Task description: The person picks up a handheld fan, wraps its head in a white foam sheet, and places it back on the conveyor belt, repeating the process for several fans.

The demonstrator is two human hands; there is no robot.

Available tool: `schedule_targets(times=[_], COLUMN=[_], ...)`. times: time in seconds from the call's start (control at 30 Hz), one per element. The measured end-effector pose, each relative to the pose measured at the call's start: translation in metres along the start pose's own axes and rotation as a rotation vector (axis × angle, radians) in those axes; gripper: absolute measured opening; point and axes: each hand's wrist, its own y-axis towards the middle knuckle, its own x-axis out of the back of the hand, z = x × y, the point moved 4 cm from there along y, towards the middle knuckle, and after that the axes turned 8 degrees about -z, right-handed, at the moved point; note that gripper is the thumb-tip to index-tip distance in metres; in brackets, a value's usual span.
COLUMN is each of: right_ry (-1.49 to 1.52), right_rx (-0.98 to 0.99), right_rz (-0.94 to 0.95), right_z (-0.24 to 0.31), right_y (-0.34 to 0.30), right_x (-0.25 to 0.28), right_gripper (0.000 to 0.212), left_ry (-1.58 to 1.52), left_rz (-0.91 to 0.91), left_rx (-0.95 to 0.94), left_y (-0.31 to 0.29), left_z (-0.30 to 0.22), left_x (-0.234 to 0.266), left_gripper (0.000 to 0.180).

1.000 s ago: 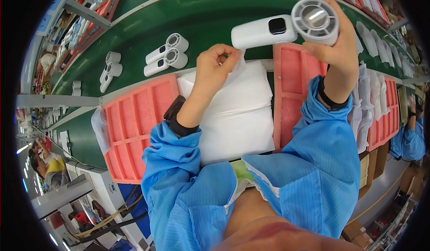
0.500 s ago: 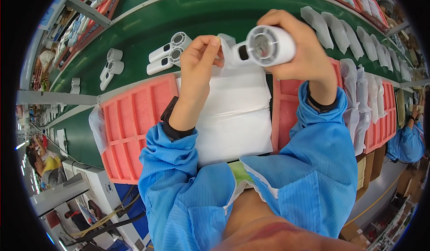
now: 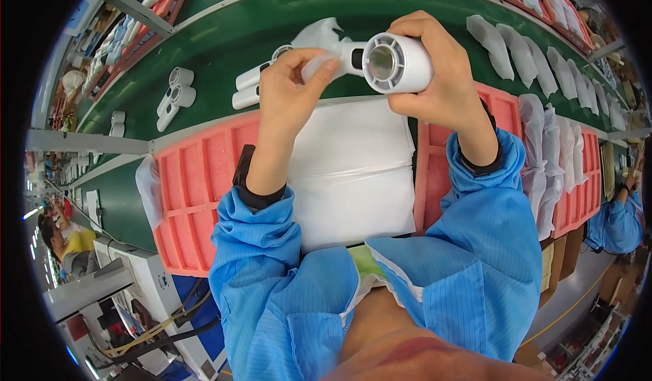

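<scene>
Green and long, the work surface (image 3: 224,45) curves across the view, with a second person in a blue sleeve (image 3: 619,221) at the far right edge. Over its near side, the right hand (image 3: 438,75) grasps a white handheld fan (image 3: 407,63) around its round head, the grille turned toward the left. The fan's handle points left to a thin white bag (image 3: 320,36), which the left hand (image 3: 288,85) pinches between thumb and fingers; the handle's far end is hidden there. Beneath the hands lies a stack of white sheets (image 3: 353,201), between a pink compartmented tray (image 3: 197,191) on the left and another pink tray (image 3: 429,170) on the right. More white fans (image 3: 178,96) rest in groups to the left, while a row of white-wrapped pieces (image 3: 526,55) lines the right side of the surface.
</scene>
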Motion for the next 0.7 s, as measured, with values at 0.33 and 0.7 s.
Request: schedule_targets(times=[0.33, 0.7], right_ry=[0.008, -0.042], right_rx=[0.028, -0.179], right_rz=[0.035, 0.032], right_z=[0.005, -0.032], right_y=[-0.02, -0.025], right_x=[-0.049, -0.047], right_gripper=[0.074, 0.069], left_ry=[-0.023, 0.442], left_rz=[0.039, 0.011], left_rx=[-0.289, -0.754], left_y=[-0.028, -0.053], left_z=[-0.033, -0.044], left_x=[-0.008, -0.042], left_gripper=[0.013, 0.035])
